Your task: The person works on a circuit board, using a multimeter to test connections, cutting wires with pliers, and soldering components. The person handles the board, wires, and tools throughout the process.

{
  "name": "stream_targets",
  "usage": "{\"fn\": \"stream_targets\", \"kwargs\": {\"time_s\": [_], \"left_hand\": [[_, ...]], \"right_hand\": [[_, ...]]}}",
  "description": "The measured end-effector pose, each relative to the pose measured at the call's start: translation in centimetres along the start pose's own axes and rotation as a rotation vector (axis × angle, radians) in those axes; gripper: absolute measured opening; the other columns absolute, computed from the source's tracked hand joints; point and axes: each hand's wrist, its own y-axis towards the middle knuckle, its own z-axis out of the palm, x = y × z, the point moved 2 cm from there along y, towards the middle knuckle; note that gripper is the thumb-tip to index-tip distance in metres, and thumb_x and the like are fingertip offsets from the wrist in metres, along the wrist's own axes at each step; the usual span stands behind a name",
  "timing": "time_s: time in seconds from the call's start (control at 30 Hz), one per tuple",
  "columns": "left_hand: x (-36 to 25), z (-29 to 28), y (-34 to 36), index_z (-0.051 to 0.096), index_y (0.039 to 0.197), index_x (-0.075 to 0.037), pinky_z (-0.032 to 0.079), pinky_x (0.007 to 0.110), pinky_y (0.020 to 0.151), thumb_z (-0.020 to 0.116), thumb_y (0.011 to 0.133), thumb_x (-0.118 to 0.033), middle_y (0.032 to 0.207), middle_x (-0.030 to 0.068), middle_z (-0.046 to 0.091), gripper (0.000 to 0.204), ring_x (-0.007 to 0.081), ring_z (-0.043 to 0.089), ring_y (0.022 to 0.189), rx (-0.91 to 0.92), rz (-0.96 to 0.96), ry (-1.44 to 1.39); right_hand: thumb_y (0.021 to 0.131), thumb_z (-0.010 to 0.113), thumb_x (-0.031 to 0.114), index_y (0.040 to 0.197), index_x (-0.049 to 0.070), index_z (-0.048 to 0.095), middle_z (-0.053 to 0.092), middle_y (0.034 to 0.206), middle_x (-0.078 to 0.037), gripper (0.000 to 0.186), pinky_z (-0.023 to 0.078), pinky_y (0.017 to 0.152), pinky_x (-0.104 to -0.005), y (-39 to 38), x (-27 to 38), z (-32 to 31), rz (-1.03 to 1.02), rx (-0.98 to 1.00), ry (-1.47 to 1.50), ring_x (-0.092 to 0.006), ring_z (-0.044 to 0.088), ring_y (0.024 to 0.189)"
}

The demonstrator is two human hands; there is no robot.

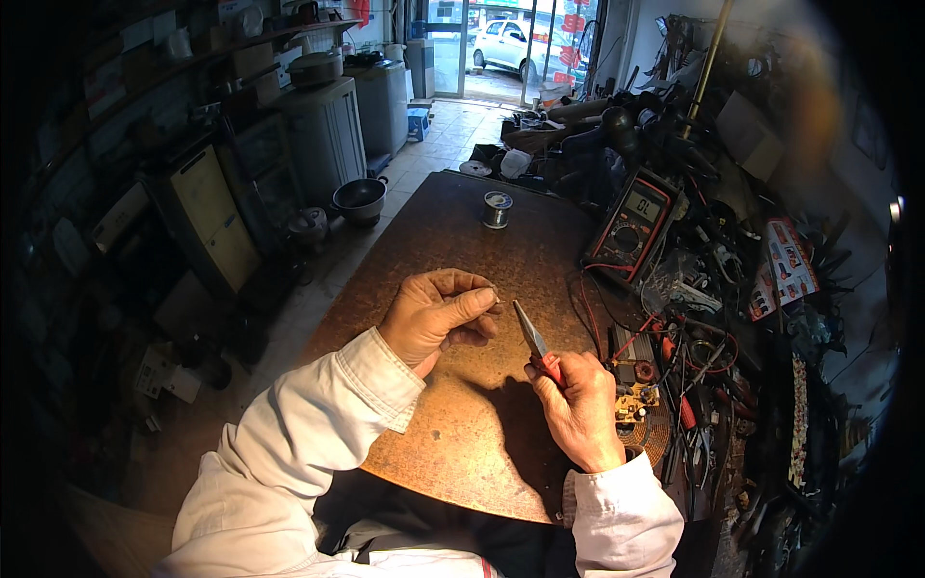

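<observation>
Over the lit tabletop (pixel 429 438), mid-frame, the right hand (pixel 583 405) and left hand (pixel 436 313) are held, presumably for visibility. Red-handled pliers (pixel 534 339) are gripped by the right's wrapped fingers, tip raised; a tiny piece (pixel 497 296) (barely discernible) is apparently steadied by the left's pinched fingers.

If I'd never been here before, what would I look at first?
Probably the red-handled pliers in the right hand over the brown table, with the left hand pinched close by. Next, the red-and-black meter at the table's right side, then the shiny wire spool near its far end.
</observation>
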Motion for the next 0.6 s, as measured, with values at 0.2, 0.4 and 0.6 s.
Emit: {"fn": "stream_targets", "kwargs": {"time_s": [0.2,0.4,0.6], "left_hand": [[0.1,0.1,-0.1,0.069,0.109,-0.004,0.063,0.032,0.070,0.068,0.101,-0.013,0.096,0.0108,0.075,0.013,0.0168,0.075,0.080,0.045,-0.066,-0.083],[0.6,-0.1,-0.1,0.068,0.108,-0.002,0.064,0.036,0.072,0.063,0.104,-0.019,0.094,0.0104,0.070,0.019,0.0189,0.072,0.081,0.124,-0.241,-0.308],[1.0,0.6,-0.6,0.066,0.112,0.000,0.064,0.039,0.077,0.058,0.107,-0.023,0.096,0.0129,0.068,0.025,0.0206,0.069,0.084,0.188,-0.287,-0.357]], "right_hand": [[0.083,0.079,0.006,0.096,0.002,0.072,0.065,0.079,-0.013,0.015,0.047,0.069,-0.0427,0.0,0.0,0.1,-0.120,-0.062,-0.200,-0.0335,0.057,0.074],[0.073,0.080,0.003,0.111,0.001,0.071,0.069,0.092,-0.012,0.039,0.050,0.079,-0.0456,0.0,0.0,0.2,-0.263,-0.142,-0.388,-0.0332,0.061,0.084],[0.070,0.079,0.001,0.116,-0.004,0.067,0.069,0.101,-0.017,0.048,0.051,0.083,-0.0454,-0.1,-0.2,0.3,-0.379,-0.269,-0.465,-0.0350,0.064,0.093]]}}
